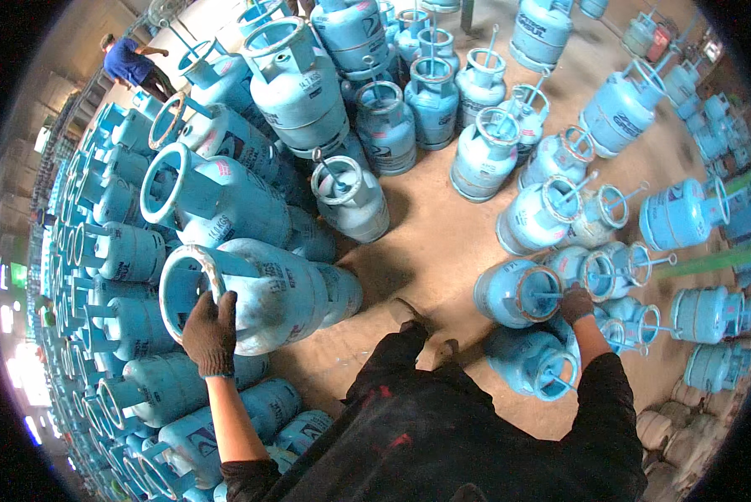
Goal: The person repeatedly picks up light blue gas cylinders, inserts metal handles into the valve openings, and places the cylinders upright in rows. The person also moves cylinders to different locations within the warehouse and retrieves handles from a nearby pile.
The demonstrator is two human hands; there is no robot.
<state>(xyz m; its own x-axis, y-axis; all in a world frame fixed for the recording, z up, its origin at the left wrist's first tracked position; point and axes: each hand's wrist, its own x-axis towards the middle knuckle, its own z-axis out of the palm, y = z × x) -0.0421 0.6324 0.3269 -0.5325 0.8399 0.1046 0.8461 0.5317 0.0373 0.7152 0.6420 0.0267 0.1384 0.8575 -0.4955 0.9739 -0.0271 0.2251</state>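
Observation:
My left hand (212,333), in a dark brown knitted glove, is closed round the collar ring of a light blue gas cylinder (279,297). That cylinder stands on top of another one in the stacked rows at left, its side smudged dark. My right hand (576,304), gloved the same way, is closed at the outer end of a thin metal rod (548,294). The rod reaches into the collar of a blue gas cylinder (503,291) on the floor. The fingertips of my right hand are partly hidden.
Dense stacked rows of blue cylinders (137,251) fill the left side. Several floor cylinders with rods in their collars, such as one single cylinder (355,205), stand ahead and right. Brown floor (434,226) lies between the groups. A person in blue (137,67) bends at the far left.

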